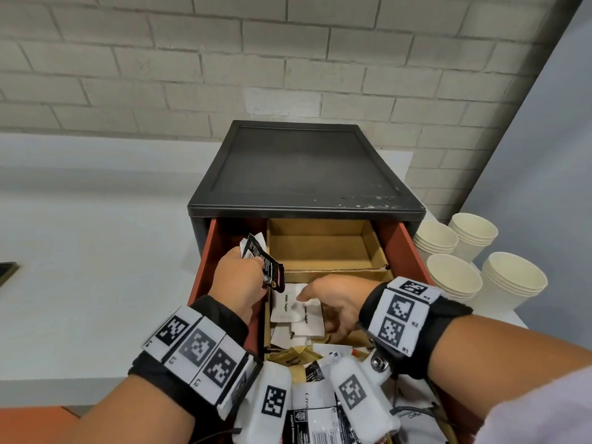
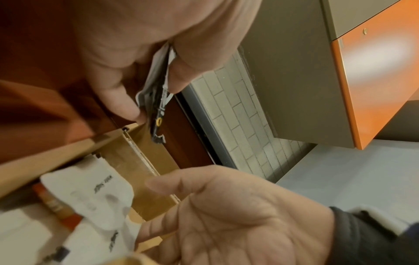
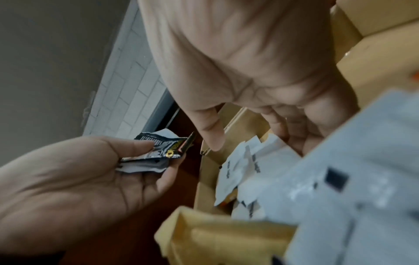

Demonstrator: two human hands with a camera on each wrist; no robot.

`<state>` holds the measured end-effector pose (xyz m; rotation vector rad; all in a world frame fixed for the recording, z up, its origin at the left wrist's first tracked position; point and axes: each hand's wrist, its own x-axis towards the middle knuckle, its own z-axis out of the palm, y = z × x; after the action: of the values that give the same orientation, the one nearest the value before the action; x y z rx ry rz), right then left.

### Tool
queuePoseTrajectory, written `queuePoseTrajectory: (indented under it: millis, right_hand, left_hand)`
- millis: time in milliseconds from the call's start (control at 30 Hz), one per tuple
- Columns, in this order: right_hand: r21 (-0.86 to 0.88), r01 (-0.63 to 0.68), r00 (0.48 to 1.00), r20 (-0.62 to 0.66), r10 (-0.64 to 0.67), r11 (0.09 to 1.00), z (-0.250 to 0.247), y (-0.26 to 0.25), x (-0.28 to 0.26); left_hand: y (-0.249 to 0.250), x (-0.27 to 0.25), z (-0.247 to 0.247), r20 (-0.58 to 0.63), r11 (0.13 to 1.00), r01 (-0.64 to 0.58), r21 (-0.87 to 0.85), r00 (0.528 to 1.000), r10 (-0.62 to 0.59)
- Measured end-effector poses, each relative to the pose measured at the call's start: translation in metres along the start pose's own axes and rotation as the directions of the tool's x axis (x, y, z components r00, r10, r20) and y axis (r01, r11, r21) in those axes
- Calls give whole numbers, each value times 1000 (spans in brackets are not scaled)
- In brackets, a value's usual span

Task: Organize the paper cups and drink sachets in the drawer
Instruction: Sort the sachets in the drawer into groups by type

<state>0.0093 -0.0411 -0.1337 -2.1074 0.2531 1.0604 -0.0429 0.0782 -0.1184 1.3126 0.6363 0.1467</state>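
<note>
The drawer (image 1: pixel 404 248) with red-orange sides stands pulled out from a black cabinet (image 1: pixel 304 168). My left hand (image 1: pixel 251 262) is over its left side and pinches a black sachet (image 1: pixel 271 271) together with white ones; the black sachet (image 2: pixel 157 114) shows between thumb and fingers. My right hand (image 1: pixel 317 315) reaches into the middle cardboard compartment, its thumb spread above the white sugar sachets (image 1: pixel 290 307) and its fingers down among them. Those fingers (image 3: pixel 283 129) are partly hidden behind the white sachets (image 3: pixel 260 161). Paper cups (image 1: pixel 455 278) stand stacked on the counter to the right.
The rear cardboard compartment (image 1: pixel 320 248) holds nothing. A heap of mixed sachets (image 1: pixel 317 411) fills the drawer's front, partly under my wrists. Several cup stacks (image 1: pixel 512 280) crowd the counter right of the cabinet. A white brick wall is behind.
</note>
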Motion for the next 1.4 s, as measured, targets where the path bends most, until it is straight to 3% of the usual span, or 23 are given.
queuePoseTrajectory:
  millis: [200, 333, 467, 667, 767, 867, 967, 1033, 1167, 1267, 1400]
  right_hand:
    - [63, 91, 992, 77, -96, 994, 22, -4, -1]
    - [-8, 49, 995, 82, -48, 999, 31, -9, 3]
    - [105, 115, 990, 73, -123, 988, 31, -6, 12]
    - [98, 56, 997, 46, -60, 994, 17, -6, -7]
    - [131, 222, 974, 18, -227, 966, -8, -2, -18]
    - [126, 428, 903, -21, -429, 895, -35, -6, -39]
    - [262, 533, 833, 9, -554, 805, -44, -11, -57]
    - [289, 583, 787, 33, -616, 760, -37, -14, -61]
    - [200, 673, 730, -23, -683, 712, -15, -17, -57]
    - [222, 699, 708, -85, -701, 680, -9, -19, -56]
    - [103, 740, 672, -148, -726, 664, -5, -26, -51]
  left_hand:
    - [-2, 2, 0, -25, 1000, -19, 21, 1000, 19]
    - [-3, 4, 0, -35, 1000, -8, 25, 999, 8]
    - [-3, 6, 0, -30, 1000, -6, 23, 1000, 7]
    - [-3, 6, -2, -58, 1000, -15, 24, 998, 16]
    - [-3, 8, -3, -59, 997, -18, 72, 998, 22]
    - [-3, 6, -3, -36, 999, -19, 31, 999, 20]
    - [-2, 2, 0, 32, 999, 7, -37, 999, -6]
    - [2, -6, 3, 159, 986, 79, -146, 986, -55]
    - [6, -14, 2, 421, 931, 224, -289, 903, -87]
    - [7, -13, -1, 509, 913, 251, -322, 859, -57]
    - [6, -14, -3, 550, 907, 199, -372, 834, 43]
